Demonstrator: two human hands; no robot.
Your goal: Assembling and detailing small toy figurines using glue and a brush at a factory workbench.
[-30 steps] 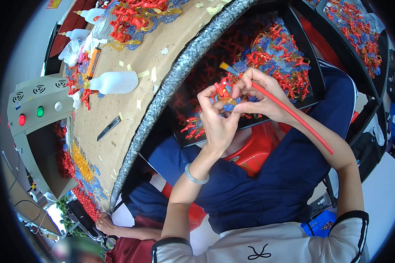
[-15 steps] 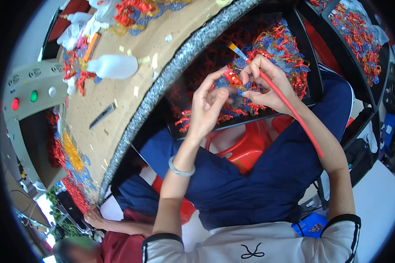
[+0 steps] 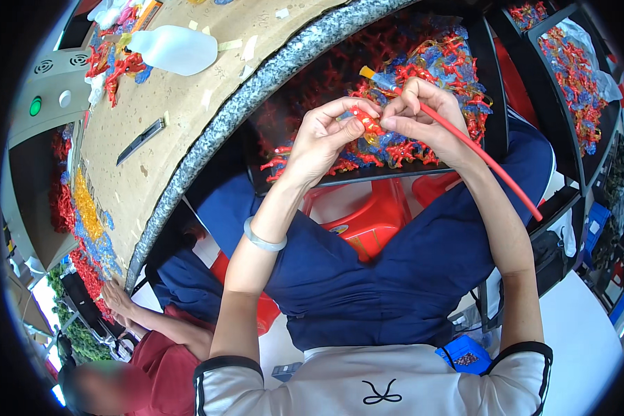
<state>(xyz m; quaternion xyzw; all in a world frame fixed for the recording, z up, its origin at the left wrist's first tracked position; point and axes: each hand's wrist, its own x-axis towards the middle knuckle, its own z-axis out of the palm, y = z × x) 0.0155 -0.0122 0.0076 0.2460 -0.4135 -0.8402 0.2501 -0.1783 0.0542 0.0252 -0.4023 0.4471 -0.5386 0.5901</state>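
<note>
My left hand (image 3: 324, 135) pinches a small glossy red plastic piece (image 3: 369, 125) with gold-yellow marks, between thumb and fingers. My right hand (image 3: 430, 121) is closed round a paintbrush (image 3: 496, 163) with a long red handle. The handle slants back over my right forearm, and the brush's yellow tip points up and left. The fingertips of my right hand meet the red piece at its right side. Below both hands is a black tray (image 3: 496, 104), holding a heap of red, blue and yellow plastic pieces (image 3: 430, 62).
At left stands a brown-covered table (image 3: 208, 111) with a grey stone-patterned edge (image 3: 256, 87). A white squeeze bottle (image 3: 177, 50) and a dark flat tool (image 3: 141, 141) lie on it. Another black tray (image 3: 584, 170) of pieces stands at right. A co-worker's hands (image 3: 118, 298) reach the table's near end.
My left hand has closed on the red piece, and both hands have come together round it. The view has shifted slightly. The co-worker's arm is raised more toward the table pieces.
</note>
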